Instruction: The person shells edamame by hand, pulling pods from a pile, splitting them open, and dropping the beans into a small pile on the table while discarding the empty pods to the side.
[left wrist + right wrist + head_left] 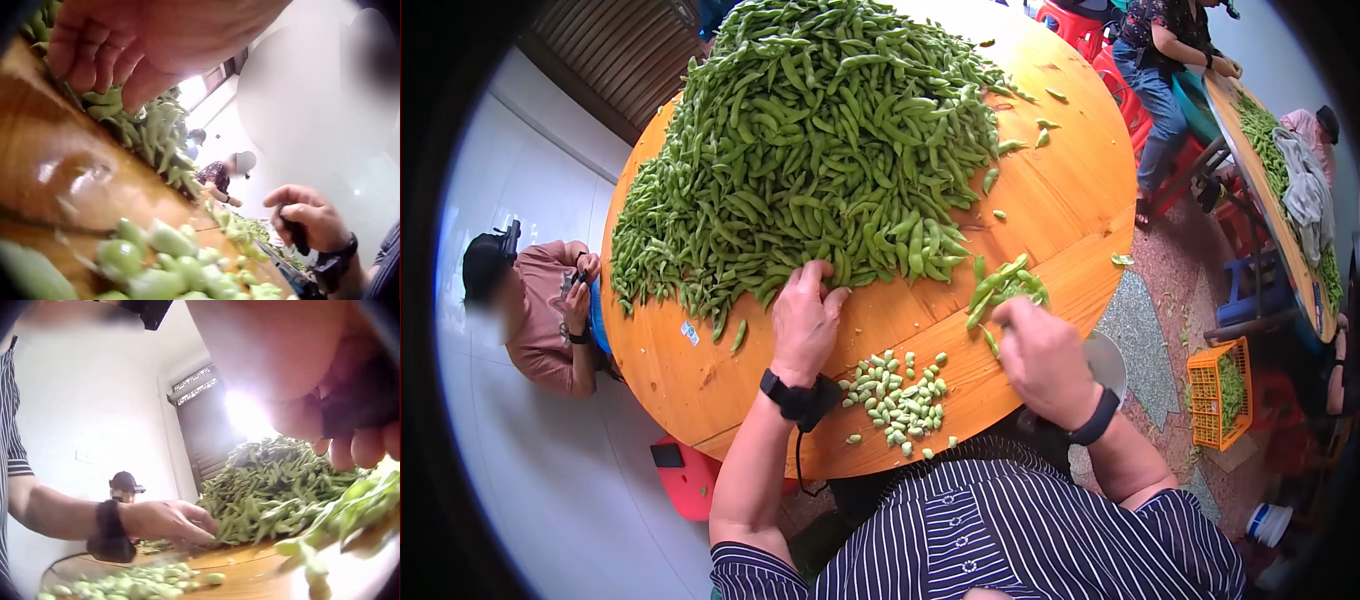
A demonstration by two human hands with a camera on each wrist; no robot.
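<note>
At the lower edge of a big heap of green pods (820, 150), my left hand (805, 320) has its fingertips against the pods. In the left wrist view the fingers of my left hand (119, 50) are loosely bent, with no pod plainly gripped. My right hand (1045, 355) is over a small pile of pods (1012, 284) on the right. In the left wrist view the fingers of my right hand (319, 225) curl round a small dark object (295, 230), whose kind I cannot tell. Shelled beans (900, 400) lie between my forearms.
The round wooden table (1060, 200) carries a small label (690, 333) and a few stray pods. A person (550, 310) sits at the left. A metal bowl (1106, 365) is partly hidden beside my right wrist. An orange crate (1203, 400) and another pod-covered table (1250, 130) are at right.
</note>
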